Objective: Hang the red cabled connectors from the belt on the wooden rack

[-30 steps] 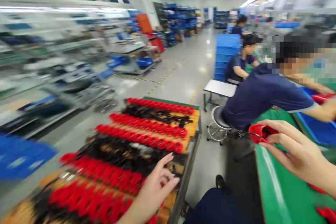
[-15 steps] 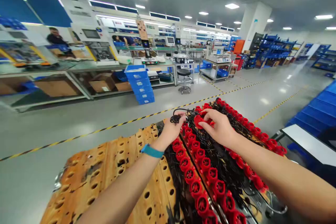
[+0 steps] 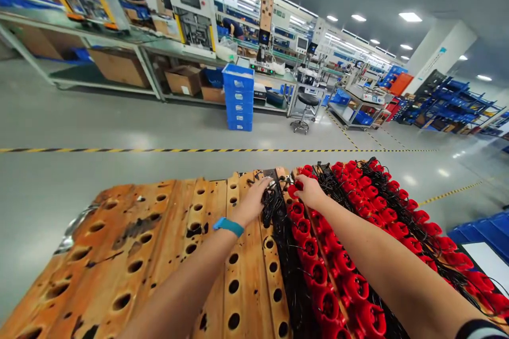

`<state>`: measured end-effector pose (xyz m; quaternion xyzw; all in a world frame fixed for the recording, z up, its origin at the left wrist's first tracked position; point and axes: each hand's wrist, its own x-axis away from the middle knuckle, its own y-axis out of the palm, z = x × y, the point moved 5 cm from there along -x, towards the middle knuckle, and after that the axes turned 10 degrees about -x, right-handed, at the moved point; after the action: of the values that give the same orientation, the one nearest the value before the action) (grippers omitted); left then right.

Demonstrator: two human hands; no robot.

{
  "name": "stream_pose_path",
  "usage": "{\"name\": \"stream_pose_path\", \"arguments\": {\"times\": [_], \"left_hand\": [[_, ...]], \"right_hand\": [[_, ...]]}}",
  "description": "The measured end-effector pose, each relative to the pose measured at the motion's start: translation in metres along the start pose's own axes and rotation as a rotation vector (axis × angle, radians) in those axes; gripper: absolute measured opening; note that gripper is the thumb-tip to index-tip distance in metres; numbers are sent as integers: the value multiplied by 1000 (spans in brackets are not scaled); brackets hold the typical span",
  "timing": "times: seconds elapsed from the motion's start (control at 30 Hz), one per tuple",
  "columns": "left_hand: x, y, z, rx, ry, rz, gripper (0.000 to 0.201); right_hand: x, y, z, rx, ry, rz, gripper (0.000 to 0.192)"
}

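Both hands dropped onto far rack end | left hand (image 3: 252, 202) fingers curled on black cable bundle (image 3: 274, 206) | right hand (image 3: 309, 191) pinching red round plastic connector (image 3: 293, 190) — perforated wooden board (image 3: 167, 243)

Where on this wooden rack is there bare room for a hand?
The wooden board left of the left hand is bare, only empty holes. Right of it, black cables and red parts crowd every row around the right hand.
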<state>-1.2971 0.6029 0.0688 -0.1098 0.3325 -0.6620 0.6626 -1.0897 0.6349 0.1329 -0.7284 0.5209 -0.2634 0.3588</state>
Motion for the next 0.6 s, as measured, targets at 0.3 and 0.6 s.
{"name": "stream_pose_path", "arguments": {"times": [0.3,0.6], "left_hand": [[-9,-2,-29,188,-136,-215,55],[-63,29,2,-66,-182,-87,15]], "right_hand": [[-14,24,-8,154,-85,-156,36],[-1,19,-28,130,-105,-176,39]]}}
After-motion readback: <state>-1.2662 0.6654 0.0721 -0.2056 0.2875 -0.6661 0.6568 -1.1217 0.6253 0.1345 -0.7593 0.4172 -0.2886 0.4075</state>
